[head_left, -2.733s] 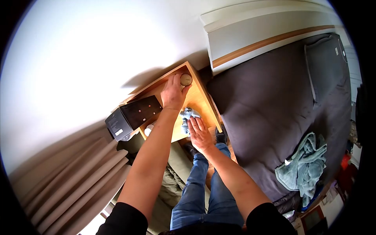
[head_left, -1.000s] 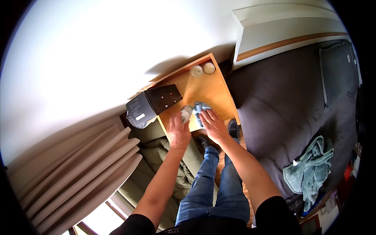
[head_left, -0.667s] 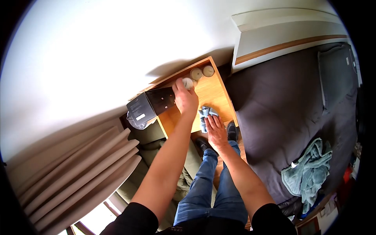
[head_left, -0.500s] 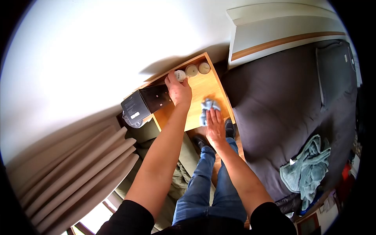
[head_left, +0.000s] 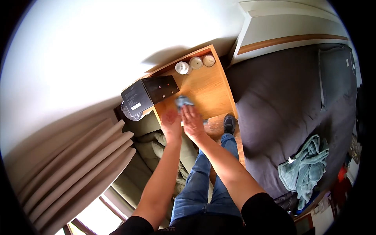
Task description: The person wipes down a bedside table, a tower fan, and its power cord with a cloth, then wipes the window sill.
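Observation:
My right hand (head_left: 191, 119) presses a blue-grey cloth (head_left: 184, 102) flat against the wooden nightstand top (head_left: 207, 88), near its front left part. Close beside it, my left hand (head_left: 171, 122) is at the front edge, blurred, its fingers hard to make out. Along the back rim stand a white-topped jar (head_left: 182, 67), a candle jar (head_left: 196, 62) and another candle jar (head_left: 209, 60), in a row. A black box (head_left: 147, 94) lies at the left end of the top, jutting over the side.
A bed with a dark grey sheet (head_left: 274, 102) is on the right, with a crumpled green towel (head_left: 305, 168) on it. Beige curtains (head_left: 82, 160) hang at lower left. Olive cushions (head_left: 145, 164) lie below the nightstand. My shoe (head_left: 229, 123) is near its front corner.
My left hand has let go of the white-topped jar beside the candles and come back to the front edge. My right hand has moved the cloth left, towards the black box.

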Motion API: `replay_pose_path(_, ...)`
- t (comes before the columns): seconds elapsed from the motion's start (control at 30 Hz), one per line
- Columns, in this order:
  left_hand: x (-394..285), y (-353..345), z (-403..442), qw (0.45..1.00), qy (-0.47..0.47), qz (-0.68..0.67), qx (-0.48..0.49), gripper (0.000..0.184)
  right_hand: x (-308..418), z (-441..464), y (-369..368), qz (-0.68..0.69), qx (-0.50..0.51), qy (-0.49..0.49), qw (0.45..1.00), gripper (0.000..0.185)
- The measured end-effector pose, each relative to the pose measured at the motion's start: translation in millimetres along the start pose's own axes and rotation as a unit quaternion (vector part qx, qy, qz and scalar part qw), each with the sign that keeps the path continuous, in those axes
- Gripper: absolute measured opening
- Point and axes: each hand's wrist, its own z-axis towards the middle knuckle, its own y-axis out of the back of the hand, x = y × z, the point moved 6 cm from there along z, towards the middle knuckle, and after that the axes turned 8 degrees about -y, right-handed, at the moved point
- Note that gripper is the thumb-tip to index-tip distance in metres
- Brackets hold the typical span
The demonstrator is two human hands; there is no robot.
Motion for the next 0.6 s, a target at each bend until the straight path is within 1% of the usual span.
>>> replay_pose_path(0.03, 0.3, 7.1, 10.4, 0.999, 0.017, -0.028, 0.023, 0.048, 16.0, 0.5, 1.7, -0.003, 0.029, 0.045, 0.999, 0.049)
replay_pose_path(0.07, 0.0, 12.1, 20.0, 0.999, 0.018, -0.028, 0.02, 0.048, 27.5, 2.6, 0.1, -0.035, 0.076, 0.089, 0.993, 0.05)
replay_pose_path(0.13, -7.6, 14.5, 42.4, 0.996, -0.046, -0.056, 0.047, 0.053, 33.3, 9.3, 1.6, -0.02, 0.093, 0.115, 0.989, 0.049)
replay_pose_path(0.17, -4.5, 17.3, 53.0, 0.995, -0.011, -0.043, 0.091, 0.06, 29.8, 11.8, 1.0, -0.019, 0.106, 0.143, 0.984, 0.05)
replay_pose_path(0.2, -9.4, 15.3, 55.2, 0.995, -0.011, -0.045, 0.092, 0.06, 20.6, 11.8, -1.3, -0.02, 0.119, 0.171, 0.978, 0.051)
replay_pose_path(0.23, -14.6, 13.8, 56.4, 0.994, 0.013, -0.071, 0.085, 0.062, 11.9, 15.1, 9.1, -0.03, 0.113, 0.173, 0.978, 0.052)
replay_pose_path(0.27, -19.6, 11.9, 57.6, 0.992, 0.037, -0.097, 0.077, 0.064, 0.6, 17.7, 17.2, -0.058, 0.129, 0.154, 0.978, 0.053)
replay_pose_path(0.33, -16.7, 10.5, 64.8, 0.988, 0.044, -0.122, 0.088, 0.063, -25.5, 20.4, 28.7, -0.062, 0.049, 0.099, 0.992, 0.052)
replay_pose_path(0.4, -19.8, 1.1, 67.1, 0.982, 0.041, -0.134, 0.125, 0.052, -48.5, 19.9, 38.0, -0.084, 0.017, 0.039, 0.996, 0.052)
replay_pose_path(0.43, -21.5, -2.5, 68.1, 0.981, 0.043, -0.138, 0.126, 0.052, -58.4, 18.7, 42.6, -0.098, 0.009, 0.008, 0.995, 0.053)
replay_pose_path(0.47, -19.5, -5.7, 70.0, 0.979, 0.08, -0.148, 0.115, 0.048, -69.2, 16.6, 46.0, -0.096, 0.013, -0.035, 0.995, 0.056)
replay_pose_path(0.5, -17.9, -8.3, 72.2, 0.975, 0.117, -0.156, 0.104, 0.045, -78.1, 16.6, 50.8, -0.088, -0.009, -0.071, 0.994, 0.057)
replay_pose_path(0.53, -20.1, -10.7, 74.3, 0.975, 0.118, -0.158, 0.106, 0.045, -85.3, 15.7, 54.6, -0.08, -0.03, -0.108, 0.991, 0.059)
replay_pose_path(0.57, -21.1, -15.3, 75.8, 0.964, 0.139, -0.197, 0.114, 0.042, -86.3, 16.0, 53.2, -0.082, -0.031, -0.108, 0.99, 0.059)
replay_pose_path(0.6, -19.6, -19.8, 76.8, 0.951, 0.16, -0.235, 0.121, 0.041, -89.5, 17.4, 56.9, -0.075, -0.051, -0.153, 0.984, 0.06)
